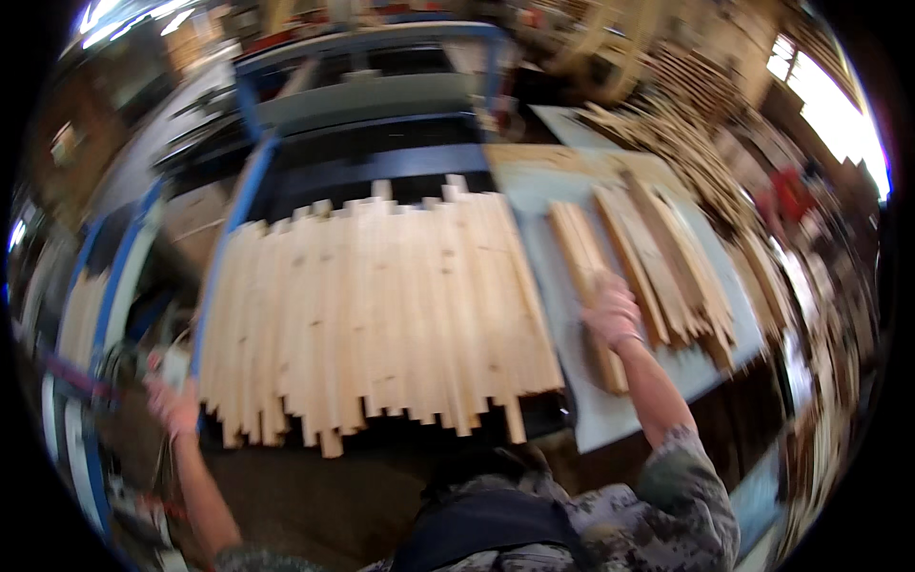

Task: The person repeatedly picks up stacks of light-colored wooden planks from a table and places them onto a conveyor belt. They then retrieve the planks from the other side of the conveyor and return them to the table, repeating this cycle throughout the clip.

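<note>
My right hand (612,310) is closed around a pair of pale wooden strips (576,243) that lie side by side on a light-coloured board (602,419). Right of it, on the same board, rests a stack of more wooden strips (648,257). At the left, my left hand (173,408) is held up at a small pale box-like thing (174,364); motion smears its fingers, and I cannot tell whether they grip it. Between my hands, a wide row of wooden slats (372,305) lies edge to edge with uneven ends on a dark machine bed (400,167).
A blue machine frame (372,36) crosses the far end of the bed, and a blue rail (238,205) runs along its left side. Piles of loose wooden strips (677,153) rise at the far right. Another blue-framed stand (124,257) is at the left.
</note>
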Demonstrator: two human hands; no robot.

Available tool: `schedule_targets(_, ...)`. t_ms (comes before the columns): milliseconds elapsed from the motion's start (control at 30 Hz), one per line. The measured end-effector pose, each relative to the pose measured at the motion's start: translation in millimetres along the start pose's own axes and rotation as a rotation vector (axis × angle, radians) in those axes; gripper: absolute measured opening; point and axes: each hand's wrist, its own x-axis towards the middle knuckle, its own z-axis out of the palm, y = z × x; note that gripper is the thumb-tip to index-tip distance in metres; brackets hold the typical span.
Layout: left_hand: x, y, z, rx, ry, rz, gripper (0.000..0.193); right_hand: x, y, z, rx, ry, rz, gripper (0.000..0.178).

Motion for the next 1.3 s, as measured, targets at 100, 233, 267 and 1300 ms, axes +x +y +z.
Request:
schedule_targets(100,-4,-5,-14,-0.083,-0.051,-0.076,0.087,-10,-6,-13,0.035,-0.067,0.006,0.074)
schedule_targets(233,36,-14,-17,-0.003,-0.236,-0.117,0.087,2,10,8,0.08,-0.104,0.077,0.083)
schedule_targets(267,47,-17,-20,-0.02,-0.316,-0.152,0.084,4,11,11,0.085,-0.096,0.083,0.086)
schedule_targets(1300,-384,716,-208,-1.507,-1.2,0.401,0.069,99,312,-41,0.191,-0.143,0.214,0.089)
